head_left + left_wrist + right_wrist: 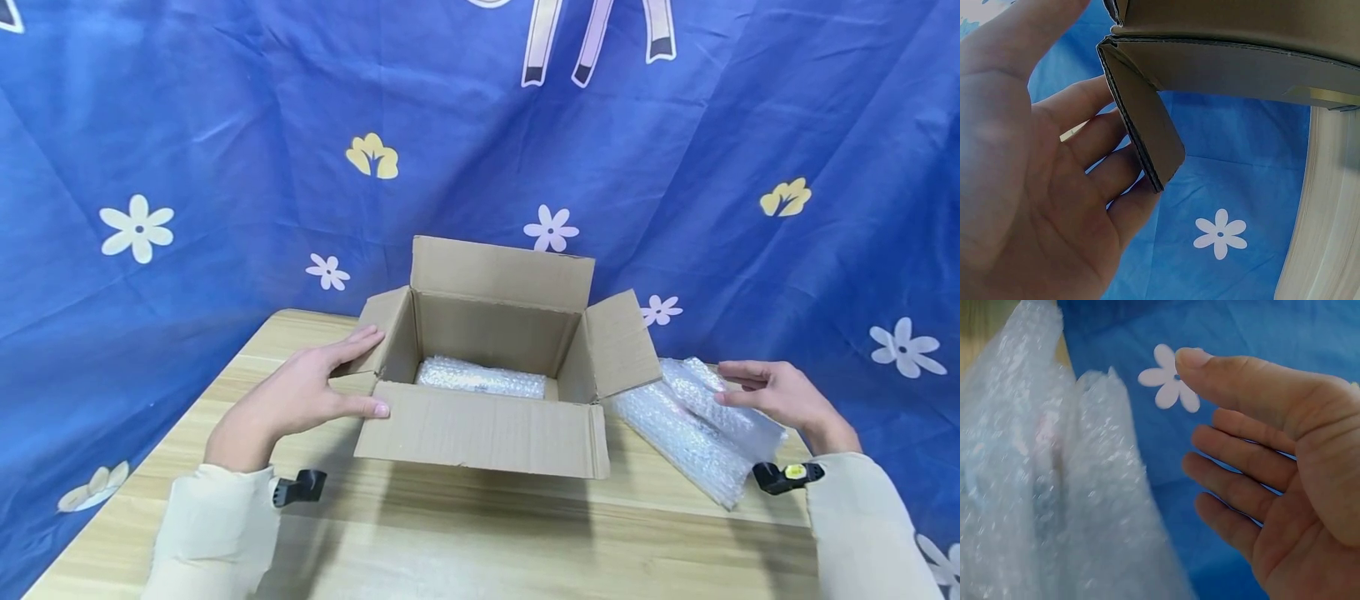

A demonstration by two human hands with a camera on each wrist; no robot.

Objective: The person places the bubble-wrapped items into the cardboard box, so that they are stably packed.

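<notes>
An unfolded cardboard box (491,429) stands with its flaps spread, a bubble-wrapped item (480,377) lying on its bottom. My left hand (300,392) rests on the box's left side, fingers along the left flap and thumb on the front flap; in the left wrist view the left hand (1054,181) has its fingers behind a flap (1147,119). To the right of the box lies a bubble-wrap bundle (697,425). My right hand (787,400) is beside its upper right part; the right wrist view has the right hand (1272,462) holding nothing, apart from the bubble wrap (1085,487).
A light wooden table (450,542) bears the box and the bundle. Behind it hangs a blue cloth (247,167) with flower prints, close to the box's raised back flap (502,273). The right flap (621,343) leans out over the bundle's left end.
</notes>
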